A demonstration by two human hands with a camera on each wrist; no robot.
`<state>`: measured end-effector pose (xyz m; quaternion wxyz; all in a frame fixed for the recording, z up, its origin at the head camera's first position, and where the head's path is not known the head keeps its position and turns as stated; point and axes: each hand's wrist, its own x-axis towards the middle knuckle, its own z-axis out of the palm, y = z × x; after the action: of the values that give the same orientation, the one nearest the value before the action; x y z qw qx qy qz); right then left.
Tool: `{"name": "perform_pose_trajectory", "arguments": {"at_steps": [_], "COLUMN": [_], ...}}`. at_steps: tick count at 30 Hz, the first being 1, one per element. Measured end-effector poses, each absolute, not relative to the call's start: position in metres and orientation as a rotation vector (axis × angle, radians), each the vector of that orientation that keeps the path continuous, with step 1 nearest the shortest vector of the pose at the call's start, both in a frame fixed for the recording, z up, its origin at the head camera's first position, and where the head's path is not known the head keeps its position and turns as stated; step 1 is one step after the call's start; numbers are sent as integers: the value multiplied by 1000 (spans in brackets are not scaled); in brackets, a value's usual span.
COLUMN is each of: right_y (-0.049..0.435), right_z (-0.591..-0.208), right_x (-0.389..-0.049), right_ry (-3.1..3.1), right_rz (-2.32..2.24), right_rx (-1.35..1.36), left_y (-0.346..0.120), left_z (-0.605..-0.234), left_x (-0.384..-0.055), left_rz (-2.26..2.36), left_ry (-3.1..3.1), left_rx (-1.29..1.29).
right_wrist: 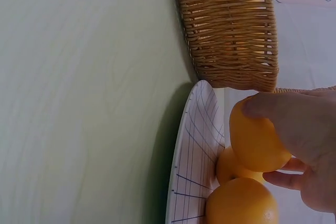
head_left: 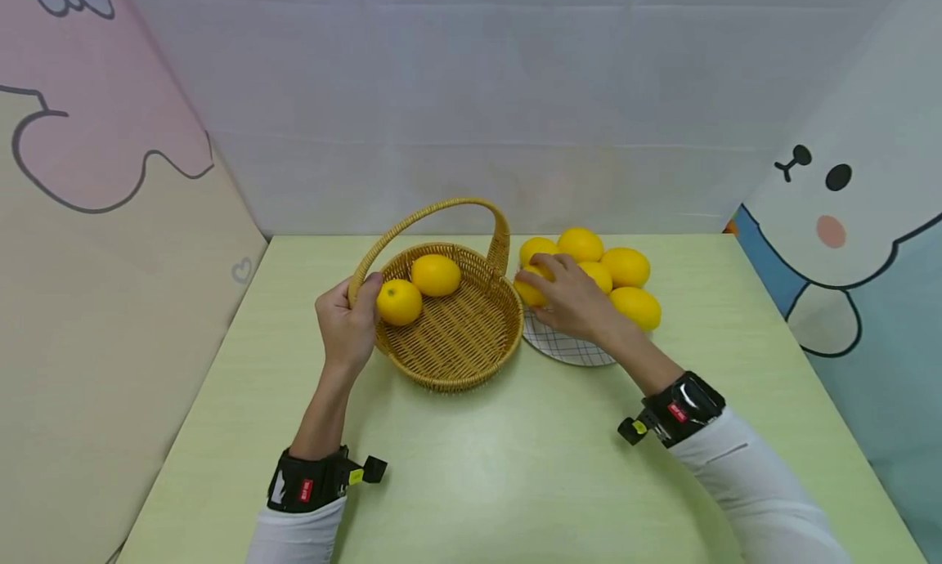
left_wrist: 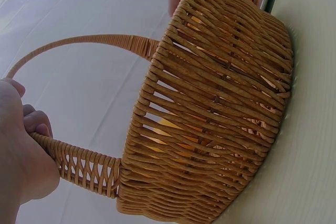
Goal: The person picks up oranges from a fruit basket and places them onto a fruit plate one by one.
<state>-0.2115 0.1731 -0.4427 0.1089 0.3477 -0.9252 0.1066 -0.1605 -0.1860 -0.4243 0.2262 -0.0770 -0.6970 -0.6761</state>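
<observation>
My left hand (head_left: pixel 349 323) grips the handle of a round wicker basket (head_left: pixel 464 380) on its left side. Two lemons lie inside the basket, one lemon (head_left: pixel 400 302) near the left wall and another lemon (head_left: pixel 436 275) behind it. My right hand (head_left: pixel 574 296) holds a lemon (right_wrist: pixel 257 136) between thumb and fingers, over the left side of a white plate (head_left: pixel 567 351) with a dark grid pattern. Several more lemons (head_left: pixel 625 267) rest on that plate, partly hidden by the hand. In the left wrist view the basket's woven wall (left_wrist: pixel 210 103) hides most of its contents.
The pale green table (head_left: pixel 456 466) carries the basket and, just right of it, the plate. A white curtain-like backdrop (head_left: pixel 471 98) stands behind the table, with printed cartoon panels (head_left: pixel 832 180) at the sides.
</observation>
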Motion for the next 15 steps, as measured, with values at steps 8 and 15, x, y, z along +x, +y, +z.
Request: {"name": "perform_pose_trajectory", "arguments": {"at_steps": [8, 15], "right_y": [173, 168], "right_z": [-456, -456], "right_x": [-215, -211], "right_ry": [-2686, -2760], "right_rz": [333, 304], "right_rx": [1051, 1004], "left_y": [-186, -186], "left_z": [-425, -425], "left_x": [-161, -161], "left_rz": [-1873, -1871], "left_ry": [-1929, -1926], "left_rx": [-195, -195]}}
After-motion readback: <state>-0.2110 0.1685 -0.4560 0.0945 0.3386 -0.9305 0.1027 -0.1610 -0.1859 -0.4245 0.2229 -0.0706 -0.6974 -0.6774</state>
